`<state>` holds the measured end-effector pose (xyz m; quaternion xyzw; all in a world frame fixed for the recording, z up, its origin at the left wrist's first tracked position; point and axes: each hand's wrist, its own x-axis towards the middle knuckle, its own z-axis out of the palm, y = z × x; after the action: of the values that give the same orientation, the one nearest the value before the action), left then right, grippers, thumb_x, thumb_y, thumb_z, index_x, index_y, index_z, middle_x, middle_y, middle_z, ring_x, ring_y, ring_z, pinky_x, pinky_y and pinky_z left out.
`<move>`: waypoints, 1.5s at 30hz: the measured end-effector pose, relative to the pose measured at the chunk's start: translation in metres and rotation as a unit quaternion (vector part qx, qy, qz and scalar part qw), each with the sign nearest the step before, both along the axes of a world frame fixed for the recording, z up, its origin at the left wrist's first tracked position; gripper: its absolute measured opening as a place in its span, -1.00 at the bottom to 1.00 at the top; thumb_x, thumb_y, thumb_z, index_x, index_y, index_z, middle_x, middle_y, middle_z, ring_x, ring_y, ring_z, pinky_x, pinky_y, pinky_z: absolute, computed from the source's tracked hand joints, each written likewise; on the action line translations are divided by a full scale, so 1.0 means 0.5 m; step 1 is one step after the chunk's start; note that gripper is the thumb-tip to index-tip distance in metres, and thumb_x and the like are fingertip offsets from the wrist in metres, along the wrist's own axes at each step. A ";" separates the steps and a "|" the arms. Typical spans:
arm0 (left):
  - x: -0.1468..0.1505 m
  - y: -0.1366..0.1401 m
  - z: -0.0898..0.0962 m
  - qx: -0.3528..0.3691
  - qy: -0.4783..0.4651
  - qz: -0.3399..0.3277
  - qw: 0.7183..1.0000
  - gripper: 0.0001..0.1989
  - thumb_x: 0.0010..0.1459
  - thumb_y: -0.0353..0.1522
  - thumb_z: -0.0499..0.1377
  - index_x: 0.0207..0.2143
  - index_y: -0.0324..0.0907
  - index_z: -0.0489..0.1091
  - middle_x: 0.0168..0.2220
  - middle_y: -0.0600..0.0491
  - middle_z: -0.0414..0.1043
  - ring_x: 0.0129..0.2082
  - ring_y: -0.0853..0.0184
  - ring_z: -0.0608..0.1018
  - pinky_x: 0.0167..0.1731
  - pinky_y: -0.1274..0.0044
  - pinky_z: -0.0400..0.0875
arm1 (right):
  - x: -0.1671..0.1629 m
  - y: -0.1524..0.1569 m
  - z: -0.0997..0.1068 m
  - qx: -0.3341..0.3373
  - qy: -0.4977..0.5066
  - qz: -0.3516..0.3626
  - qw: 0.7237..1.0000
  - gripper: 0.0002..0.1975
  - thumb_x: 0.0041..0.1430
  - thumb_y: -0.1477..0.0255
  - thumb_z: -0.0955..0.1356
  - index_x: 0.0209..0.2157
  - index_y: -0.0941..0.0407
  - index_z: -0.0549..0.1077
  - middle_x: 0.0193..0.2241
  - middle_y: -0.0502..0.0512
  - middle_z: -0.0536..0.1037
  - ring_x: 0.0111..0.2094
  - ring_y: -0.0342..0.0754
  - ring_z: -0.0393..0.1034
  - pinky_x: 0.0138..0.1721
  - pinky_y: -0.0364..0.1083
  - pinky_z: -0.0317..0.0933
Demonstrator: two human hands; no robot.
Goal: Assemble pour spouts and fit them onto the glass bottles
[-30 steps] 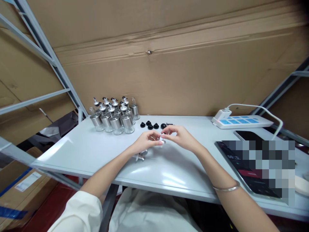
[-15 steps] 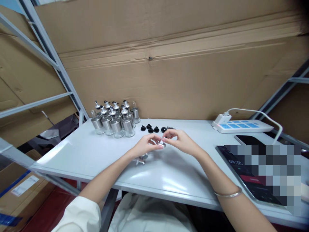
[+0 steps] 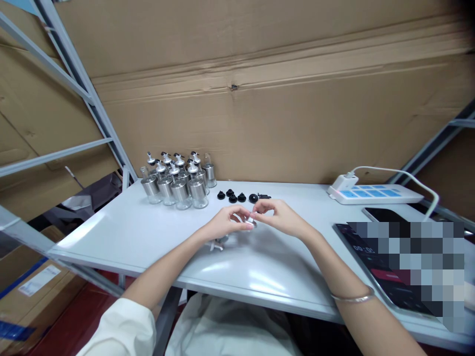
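Observation:
Between the fingertips of my left hand (image 3: 230, 220) is a small silver pour spout (image 3: 252, 220), mostly covered by the fingers. My right hand (image 3: 278, 216) pinches the same spout from the other side, above the table. Under my left wrist lie a few more silver spout pieces (image 3: 218, 244), partly hidden. Behind my hands several black stoppers (image 3: 232, 198) stand in a cluster, beside small black parts (image 3: 264, 197). To the left, glass bottles with steel sleeves (image 3: 180, 193) are grouped, most topped with silver and black spouts.
A white power strip (image 3: 378, 194) with a plugged-in charger (image 3: 346, 183) lies at the back right. Two phones rest at the right, the nearer one (image 3: 374, 267) partly blurred. A cardboard panel (image 3: 282, 128) closes off the back, and a metal frame (image 3: 106, 121) stands left.
Both hands stay together on the spout, with only slight finger movement. The view has shifted a little.

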<state>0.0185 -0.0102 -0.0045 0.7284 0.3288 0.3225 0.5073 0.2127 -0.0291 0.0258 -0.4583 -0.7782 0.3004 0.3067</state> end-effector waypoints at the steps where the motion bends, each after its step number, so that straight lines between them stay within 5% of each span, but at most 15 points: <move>1: 0.000 0.000 0.000 0.003 0.003 -0.003 1.000 -0.70 -0.12 -0.31 0.34 -0.31 -0.25 0.45 -0.27 0.02 0.44 -0.29 0.41 0.45 -0.19 0.52 0.34 | -0.001 -0.001 0.000 -0.004 0.000 0.001 1.000 -0.70 0.06 0.16 0.34 -0.51 0.12 0.42 -0.51 0.03 0.47 -0.41 -0.08 0.32 -0.29 -0.08 0.17; 19: -0.011 -0.003 0.018 0.013 0.067 -0.043 0.997 -0.63 -0.08 -0.31 0.32 -0.18 -0.21 0.40 -0.15 -0.03 0.44 -0.20 0.36 0.48 -0.14 0.48 0.34 | 0.002 0.004 -0.002 -0.058 0.016 0.013 0.998 -0.70 0.03 0.17 0.36 -0.52 0.12 0.38 -0.56 0.00 0.43 -0.48 -0.13 0.24 -0.39 -0.11 0.11; 24: -0.033 0.038 0.037 0.052 0.116 0.001 0.992 -0.63 0.17 -0.25 0.08 0.00 -0.22 0.28 0.05 -0.12 0.33 -0.03 0.28 0.45 -0.07 0.42 0.35 | 0.010 0.005 -0.002 -0.095 0.005 0.030 0.995 -0.75 -0.02 0.23 0.39 -0.48 0.13 0.37 -0.53 0.04 0.51 -0.47 -0.10 0.32 -0.38 -0.10 0.14; 28: -0.027 0.104 0.041 0.173 0.244 0.062 0.952 -0.57 0.13 -0.35 0.11 0.06 -0.24 0.22 0.09 -0.13 0.28 0.06 0.23 0.39 0.08 0.37 0.26 | 0.025 0.010 -0.003 -0.107 -0.008 0.028 0.994 -0.79 -0.01 0.27 0.38 -0.47 0.12 0.37 -0.54 0.06 0.54 -0.47 -0.09 0.36 -0.40 -0.11 0.16; 34: 0.045 0.177 0.037 0.292 0.409 -0.010 0.865 -0.53 0.12 -0.45 0.08 0.12 -0.17 0.20 0.15 -0.08 0.25 0.18 0.22 0.28 0.16 0.39 0.16 | 0.075 0.027 0.001 -0.082 0.026 -0.034 0.996 -0.68 0.01 0.15 0.35 -0.39 0.15 0.45 -0.49 0.07 0.51 -0.47 -0.10 0.33 -0.40 -0.10 0.18; 39: 0.113 0.196 0.027 0.301 0.438 -0.001 0.847 -0.63 0.16 -0.42 0.05 0.04 -0.20 0.31 0.09 -0.20 0.32 0.15 0.03 0.31 0.09 0.19 0.16 | 0.093 0.034 0.003 -0.046 0.037 -0.089 0.994 -0.61 -0.01 0.08 0.34 -0.48 0.15 0.45 -0.54 0.07 0.45 -0.48 -0.09 0.28 -0.42 -0.09 0.18; 45: 0.121 0.205 0.024 0.298 0.444 -0.009 0.845 -0.76 0.05 -0.52 0.09 -0.21 -0.19 0.42 -0.07 -0.10 0.45 0.00 0.13 0.42 0.01 0.29 0.18 | 0.092 0.035 -0.002 -0.037 0.047 -0.089 0.994 -0.62 -0.02 0.08 0.36 -0.48 0.14 0.45 -0.57 0.06 0.47 -0.52 -0.12 0.25 -0.46 -0.11 0.14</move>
<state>0.0792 0.0922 0.0075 0.9126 0.4008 0.0425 0.0688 0.2586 -0.0117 0.0246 -0.5224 -0.7075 0.3215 0.3510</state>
